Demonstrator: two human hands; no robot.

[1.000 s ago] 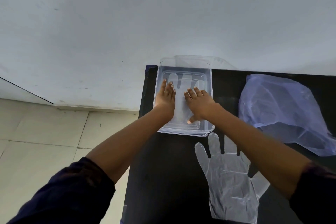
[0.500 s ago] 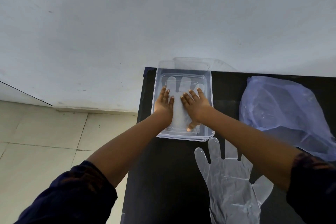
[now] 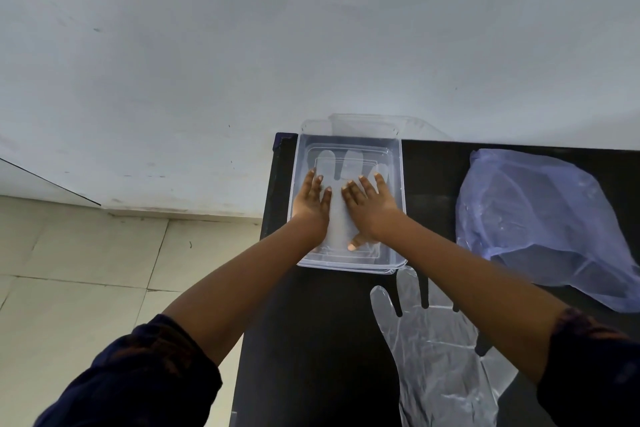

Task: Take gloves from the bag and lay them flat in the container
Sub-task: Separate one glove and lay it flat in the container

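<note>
We press our left hand [image 3: 311, 204] and right hand [image 3: 369, 210] palm-down, fingers [image 3: 362, 185] spread and grasping nothing, on a glove [image 3: 337, 218] lying flat in the container [image 3: 398, 184] on the bench [image 3: 311, 340]. Its tips reach beyond our fingers. Another glove [image 3: 440, 364] lies nearer us, the bag [image 3: 540, 218] to the right.

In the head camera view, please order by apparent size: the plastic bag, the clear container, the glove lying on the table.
1. plastic bag
2. glove on the table, nearer the camera and partly hidden, so its rank over the container is unsure
3. clear container
</note>
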